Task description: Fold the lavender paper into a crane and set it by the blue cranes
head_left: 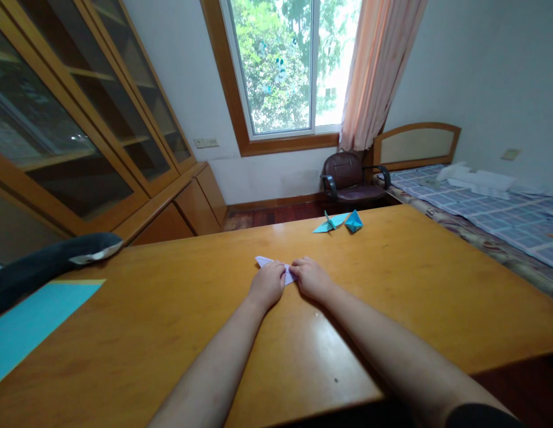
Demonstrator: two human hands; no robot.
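A folded piece of pale purple paper (289, 277) lies on the wooden table, largely covered by my fingers. My left hand (269, 282) presses on its left part, and a pointed end sticks out beyond the knuckles. On the right part my right hand (310, 277) grips the paper, thumb and fingers close together. The two hands almost meet at the middle of the sheet. Farther back stand a light blue paper crane (330, 222) and a darker blue folded paper piece (354, 222), both apart from my hands.
Blue sheets with a yellow edge (44, 321) lie at the table's left, beside a dark stuffed toy (57, 258). Beyond the wooden table (392, 285) stands a brown armchair (347, 178). A bed (490, 208) is on the right, a glass-door cabinet (102, 119) on the left.
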